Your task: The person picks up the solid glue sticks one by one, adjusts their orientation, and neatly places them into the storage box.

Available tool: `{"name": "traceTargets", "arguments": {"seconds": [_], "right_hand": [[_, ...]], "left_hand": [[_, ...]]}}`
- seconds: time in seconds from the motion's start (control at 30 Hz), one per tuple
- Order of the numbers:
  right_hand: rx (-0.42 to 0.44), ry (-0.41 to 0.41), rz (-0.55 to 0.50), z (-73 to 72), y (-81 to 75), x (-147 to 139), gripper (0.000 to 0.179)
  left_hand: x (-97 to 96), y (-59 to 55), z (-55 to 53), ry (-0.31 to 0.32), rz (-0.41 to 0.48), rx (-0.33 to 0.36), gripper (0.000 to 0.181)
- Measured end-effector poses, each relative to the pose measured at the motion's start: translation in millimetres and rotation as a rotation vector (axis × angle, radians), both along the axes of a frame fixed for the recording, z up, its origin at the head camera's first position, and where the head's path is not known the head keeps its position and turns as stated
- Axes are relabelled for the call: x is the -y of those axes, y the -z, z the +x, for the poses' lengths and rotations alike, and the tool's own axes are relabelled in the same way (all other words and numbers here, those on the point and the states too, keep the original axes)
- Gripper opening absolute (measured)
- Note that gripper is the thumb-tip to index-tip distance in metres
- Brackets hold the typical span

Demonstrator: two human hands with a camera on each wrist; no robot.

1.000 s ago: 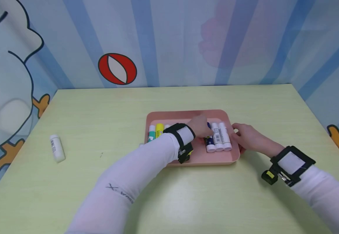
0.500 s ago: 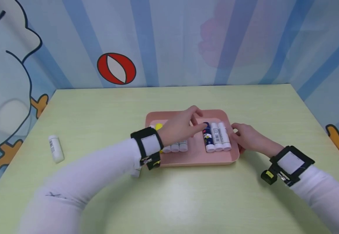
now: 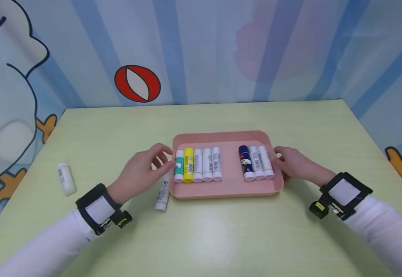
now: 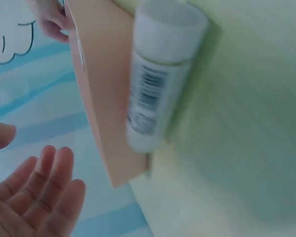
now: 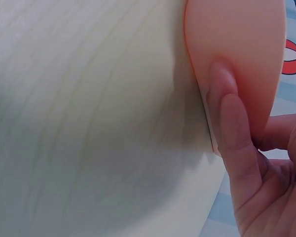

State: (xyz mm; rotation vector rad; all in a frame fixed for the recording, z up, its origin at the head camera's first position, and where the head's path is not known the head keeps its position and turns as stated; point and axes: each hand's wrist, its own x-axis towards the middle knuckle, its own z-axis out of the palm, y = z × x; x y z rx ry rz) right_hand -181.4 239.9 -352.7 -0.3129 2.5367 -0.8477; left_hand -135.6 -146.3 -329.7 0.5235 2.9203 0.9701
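Observation:
In the head view a pink tray (image 3: 232, 188) holds a row of glue sticks. At its left lie a teal one (image 3: 179, 166), a yellow one (image 3: 188, 165) and several white ones (image 3: 207, 164); at its right, a navy one (image 3: 246, 163) beside white ones (image 3: 265, 162). My left hand (image 3: 140, 169) hovers by the tray's left end, fingers loosely bent with nothing between them. Below it, a white glue stick (image 4: 158, 79) lies on the table against the tray's outer wall. My right hand (image 3: 296, 163) grips the tray's right end, fingers against the outer wall.
Another white glue stick (image 3: 66, 179) lies apart on the left of the pale wooden table (image 3: 221, 238). Behind and at the sides stands a blue striped backdrop (image 3: 208, 50) with cartoon figures.
My left hand has left the navy glue stick inside the tray and swung left, out past the tray's left end, uncovering the left row. The right hand has stayed at the tray's edge.

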Motion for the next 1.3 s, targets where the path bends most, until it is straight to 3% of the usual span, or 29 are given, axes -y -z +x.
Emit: {"name": "traceTargets", "arguments": {"seconds": [0.2, 0.53, 0.77, 1.3], "right_hand": [[-0.004, 0.005, 0.009, -0.6, 1.5, -0.9, 0.036], [0.004, 0.005, 0.003, -1.2, 2.5, 0.1, 0.037], [-0.003, 0.005, 0.014, -0.4, 1.7, 0.4, 0.036], [-0.007, 0.006, 0.002, 0.5, 1.6, -0.6, 0.036]], "left_hand": [[20.3, 9.4, 1.5, -0.059, -0.095, 0.115, 0.040], [25.2, 17.9, 0.6, -0.036, -0.167, 0.378, 0.060], [19.9, 23.8, 0.7, 0.011, -0.196, 0.416, 0.068], [15.2, 27.6, -0.8, 0.045, -0.232, 0.415, 0.057]]}}
